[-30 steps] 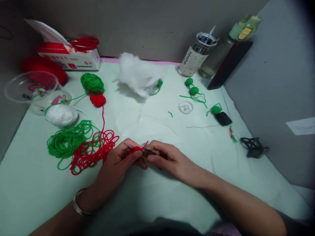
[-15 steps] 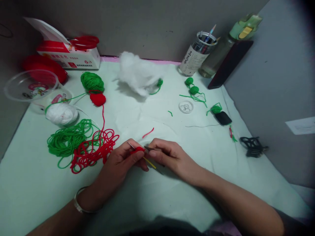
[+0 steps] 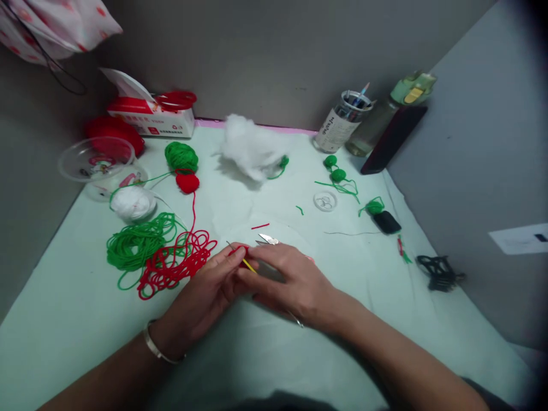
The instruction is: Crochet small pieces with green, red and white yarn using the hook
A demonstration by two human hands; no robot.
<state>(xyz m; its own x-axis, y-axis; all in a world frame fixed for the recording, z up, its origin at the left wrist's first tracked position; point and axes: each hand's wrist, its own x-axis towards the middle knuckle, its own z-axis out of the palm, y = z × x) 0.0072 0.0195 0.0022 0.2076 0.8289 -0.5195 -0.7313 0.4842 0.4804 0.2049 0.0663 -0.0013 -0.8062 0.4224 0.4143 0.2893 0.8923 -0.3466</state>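
Pinched between the thumb and fingers of my left hand (image 3: 214,279) is a small red crocheted piece (image 3: 240,249). My right hand (image 3: 295,279) curls over its right side, fingers closed at a thin yellow-handled hook (image 3: 249,266). A metal tip sticks out above the left fingers, and a thin metal end shows below the right palm. Scissors (image 3: 269,239) lie just beyond the right knuckles with their blades showing. Left of the hands spreads a loose tangle of red yarn (image 3: 180,265), its strand leading up to a red ball (image 3: 187,181).
Green yarn (image 3: 137,245), a white ball (image 3: 133,203) and a plastic cup (image 3: 96,160) are at left. White stuffing (image 3: 248,148) sits at the back. Small green balls (image 3: 338,174), a ring dish (image 3: 325,201), a pen jar (image 3: 342,123) and a black clip (image 3: 440,273) are at right.
The view has tilted up and shifted left. Scissors now lie beyond my right hand, where a dark metal tool was at its fingertips before. My right fingers have moved over the red piece and hook.
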